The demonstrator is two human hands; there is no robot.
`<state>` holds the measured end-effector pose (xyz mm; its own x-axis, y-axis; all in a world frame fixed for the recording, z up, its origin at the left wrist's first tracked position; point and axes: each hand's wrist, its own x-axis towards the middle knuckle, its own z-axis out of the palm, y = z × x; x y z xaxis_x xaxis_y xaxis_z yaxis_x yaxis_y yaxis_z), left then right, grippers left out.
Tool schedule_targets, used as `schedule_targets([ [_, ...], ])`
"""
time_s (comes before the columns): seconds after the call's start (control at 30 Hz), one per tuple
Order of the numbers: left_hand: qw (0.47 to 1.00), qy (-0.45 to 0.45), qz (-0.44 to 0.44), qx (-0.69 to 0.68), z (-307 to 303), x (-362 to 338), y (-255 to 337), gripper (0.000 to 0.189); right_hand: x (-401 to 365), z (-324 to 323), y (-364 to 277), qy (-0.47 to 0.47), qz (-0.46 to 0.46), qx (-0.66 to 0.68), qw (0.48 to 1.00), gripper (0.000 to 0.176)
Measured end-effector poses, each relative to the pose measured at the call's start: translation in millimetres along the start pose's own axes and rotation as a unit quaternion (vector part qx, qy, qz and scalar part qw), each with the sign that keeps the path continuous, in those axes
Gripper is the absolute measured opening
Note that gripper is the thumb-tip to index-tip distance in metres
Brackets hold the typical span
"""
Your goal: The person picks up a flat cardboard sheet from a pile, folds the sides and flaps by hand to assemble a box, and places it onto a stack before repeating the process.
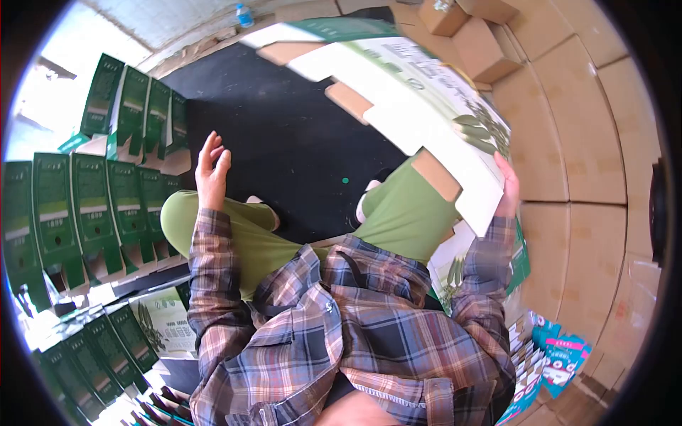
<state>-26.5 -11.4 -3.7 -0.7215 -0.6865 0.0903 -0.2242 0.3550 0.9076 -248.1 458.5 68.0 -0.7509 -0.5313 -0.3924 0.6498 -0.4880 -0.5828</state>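
Observation:
A large flat cardboard sheet (426, 99), white and green with a leaf print and brown flaps, hangs tilted across the upper right. My right hand (507, 186) grips its lower right edge, fingers bent over the printed side. Away from the sheet, my left hand (212, 170) is raised above my left knee, its fingers apart and holding nothing. Another printed sheet (455, 266) lies partly hidden beside my right thigh, under my right forearm.
Rows of green folded boxes (89, 206) stand at the left. Stacked brown cartons (586, 163) line the right side. A black mat (284, 121) covers the floor ahead. A blue bottle (244, 15) stands at the top, and teal printed packaging (561, 358) sits at lower right.

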Motion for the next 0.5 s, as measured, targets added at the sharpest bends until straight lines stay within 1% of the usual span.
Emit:
schedule_targets([
  [0.03, 0.996, 0.021, -0.01, -0.085, 0, 0, 9, 0.05, 14, 7, 0, -0.009, 0.008, -0.001, 1.0, 0.041],
  [0.07, 0.984, 0.043, -0.014, -0.172, -18, -2, 9, 0.053, 21, 23, 14, -0.014, 0.039, -0.03, 0.999, 0.041],
  [0.1, 0.981, 0.047, -0.009, -0.187, -24, 1, 10, 0.057, 33, 31, 16, -0.017, 0.071, -0.057, 0.996, 0.04],
  [0.13, 0.97, 0.078, 0.0, -0.232, -29, 4, 8, 0.057, 46, 35, 22, -0.027, 0.068, -0.104, 0.992, 0.038],
  [0.17, 0.955, 0.108, 0.01, -0.275, -33, 7, 3, 0.057, 59, 33, 28, -0.034, 0.076, -0.106, 0.991, 0.038],
  [0.2, 0.932, 0.074, 0.041, -0.351, -42, 13, -11, 0.056, 74, 28, 35, -0.044, 0.107, -0.115, 0.987, 0.037],
  [0.23, 0.906, 0.089, 0.071, -0.407, -44, 14, 0, 0.049, 87, 29, 41, -0.052, 0.137, -0.124, 0.981, 0.036],
  [0.27, 0.897, 0.091, 0.056, -0.43, -51, 13, -4, 0.044, 99, 29, 45, -0.056, 0.141, -0.126, 0.98, 0.036],
  [0.33, 0.869, 0.097, 0.037, -0.483, -62, 11, -19, 0.031, 113, 41, 51, -0.113, 0.157, -0.161, 0.968, 0.034],
  [0.37, 0.869, 0.091, 0.016, -0.486, -66, 11, -27, 0.03, 119, 46, 54, -0.094, 0.13, -0.158, 0.974, 0.035],
  [0.43, 0.881, 0.126, -0.023, -0.455, -64, 10, -29, 0.029, 135, 46, 56, -0.059, 0.171, -0.104, 0.978, 0.034],
  [0.47, 0.88, 0.124, -0.025, -0.457, -60, 10, -28, 0.029, 142, 35, 54, -0.033, 0.159, -0.145, 0.976, 0.034],
  [0.5, 0.889, 0.14, -0.04, -0.434, -54, 9, -25, 0.027, 160, 15, 56, -0.087, 0.19, -0.072, 0.975, 0.037],
])
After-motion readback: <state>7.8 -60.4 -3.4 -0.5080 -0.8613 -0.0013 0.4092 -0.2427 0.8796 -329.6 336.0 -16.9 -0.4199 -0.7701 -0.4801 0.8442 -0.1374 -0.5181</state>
